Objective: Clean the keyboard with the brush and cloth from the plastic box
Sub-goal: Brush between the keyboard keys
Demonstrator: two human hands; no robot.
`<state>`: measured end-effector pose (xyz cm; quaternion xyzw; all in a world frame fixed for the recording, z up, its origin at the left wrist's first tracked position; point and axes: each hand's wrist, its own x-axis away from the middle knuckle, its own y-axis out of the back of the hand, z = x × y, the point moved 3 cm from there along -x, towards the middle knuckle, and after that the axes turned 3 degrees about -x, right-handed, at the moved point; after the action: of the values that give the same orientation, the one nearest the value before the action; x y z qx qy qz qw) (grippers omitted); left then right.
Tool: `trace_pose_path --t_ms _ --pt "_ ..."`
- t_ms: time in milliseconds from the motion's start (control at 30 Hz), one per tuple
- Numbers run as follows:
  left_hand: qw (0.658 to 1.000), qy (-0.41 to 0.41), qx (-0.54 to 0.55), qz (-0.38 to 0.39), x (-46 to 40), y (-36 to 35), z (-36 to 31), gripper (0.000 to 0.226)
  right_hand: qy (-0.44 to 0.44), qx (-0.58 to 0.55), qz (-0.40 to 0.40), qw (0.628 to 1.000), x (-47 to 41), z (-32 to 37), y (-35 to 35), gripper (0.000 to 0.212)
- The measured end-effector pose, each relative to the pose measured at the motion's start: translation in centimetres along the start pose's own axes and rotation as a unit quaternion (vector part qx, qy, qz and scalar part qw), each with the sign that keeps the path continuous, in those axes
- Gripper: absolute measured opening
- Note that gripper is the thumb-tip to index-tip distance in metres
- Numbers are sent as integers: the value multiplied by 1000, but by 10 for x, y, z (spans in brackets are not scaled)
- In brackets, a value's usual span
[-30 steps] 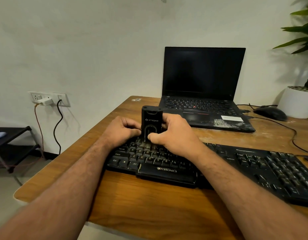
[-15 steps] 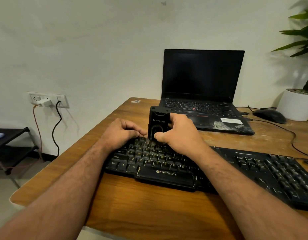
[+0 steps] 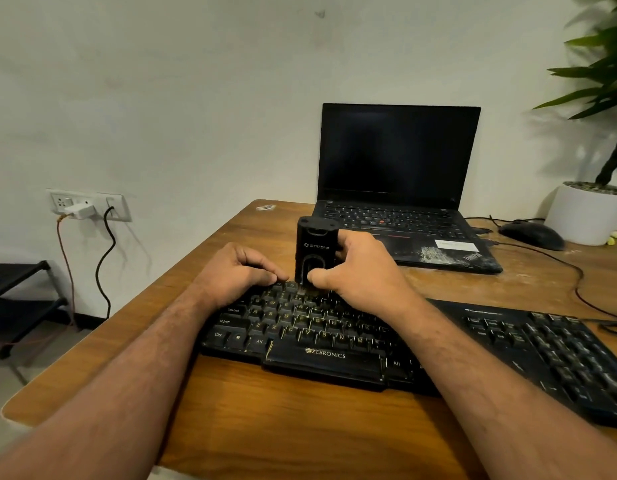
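A black Zebronics keyboard (image 3: 320, 358) lies on the wooden desk (image 3: 300, 427) in front of me. My right hand (image 3: 359, 271) grips a black upright brush tool (image 3: 315, 251), whose lower end meets the keyboard's upper key rows. My left hand (image 3: 237, 271) rests with curled fingers on the keyboard's upper left corner, its fingertips close beside the tool. No cloth or plastic box is in view.
An open black laptop (image 3: 400, 188) stands behind the keyboard, with a black mouse (image 3: 532, 235) and cable to its right. A white plant pot (image 3: 587, 213) sits at the far right. A wall socket (image 3: 88, 204) with cables is on the left.
My right hand has slid the brush tool a little to the right along the upper key rows. My left hand has stayed on the keyboard's corner.
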<state>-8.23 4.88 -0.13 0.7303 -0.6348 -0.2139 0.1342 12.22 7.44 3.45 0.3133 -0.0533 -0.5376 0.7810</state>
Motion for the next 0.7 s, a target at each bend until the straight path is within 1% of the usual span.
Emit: trace_pose_path --t_ms 133,267,400,567,633,700 --pt "1000 -2 -6 2 0 1 1 15 -27 23 -43 998 -6 -3 5 40" --pt "1000 -5 -9 -1 1 0 -1 16 -23 -22 2 999 -3 -2 2 42" --pt "1000 -6 -11 0 1 0 -2 14 -36 2 -35 999 -6 -3 7 42" --pt "1000 -6 -8 3 1 1 -2 16 -19 18 12 1000 -3 -1 13 42" --pt "1000 -8 -8 4 0 0 -1 20 -22 30 6 999 -4 0 17 40" --pt "1000 -6 -2 3 0 1 0 29 -7 31 11 999 -4 3 12 42"
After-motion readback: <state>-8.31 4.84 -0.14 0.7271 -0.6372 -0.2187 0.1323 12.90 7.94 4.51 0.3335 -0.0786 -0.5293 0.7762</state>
